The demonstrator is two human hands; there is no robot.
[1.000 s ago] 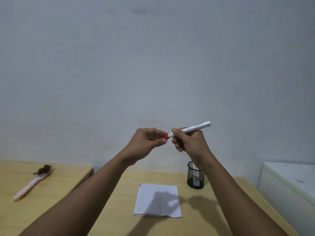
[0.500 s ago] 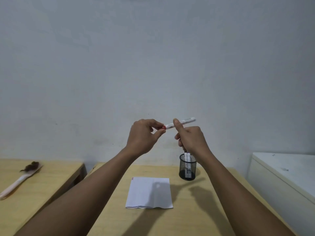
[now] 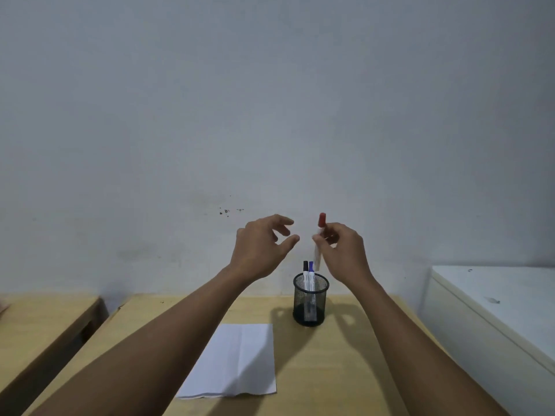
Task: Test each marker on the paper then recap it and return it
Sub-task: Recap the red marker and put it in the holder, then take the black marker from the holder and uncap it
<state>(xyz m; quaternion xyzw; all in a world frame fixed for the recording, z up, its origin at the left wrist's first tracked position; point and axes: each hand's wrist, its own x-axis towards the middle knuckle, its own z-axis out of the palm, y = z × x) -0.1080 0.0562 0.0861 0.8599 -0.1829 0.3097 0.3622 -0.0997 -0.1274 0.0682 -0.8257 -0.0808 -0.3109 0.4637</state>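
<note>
Since a second ago the red-capped marker (image 3: 320, 235) has swung from lying nearly level between both hands to standing almost upright, cap on top, and the left hand (image 3: 260, 247) has let go of it. That hand now hangs empty with fingers loosely spread, a clear gap away from the marker. The right hand (image 3: 342, 250) pinches the slim white barrel, blurred below the fingers, its lower end just above the black wire-mesh cup (image 3: 310, 298).

Round and see-through, the cup stands on the pale wooden surface (image 3: 345, 370) and holds two white markers upright, one black-capped (image 3: 305, 267), one blue-capped (image 3: 311, 268). They fill its left part, with room to their right. A creased white sheet of paper (image 3: 237, 360) lies flat, near the cup on its front-left, partly under the left forearm. A white cabinet (image 3: 495, 310) flanks the right edge; a second wooden table (image 3: 39, 319) sits to the left across a dark gap.
</note>
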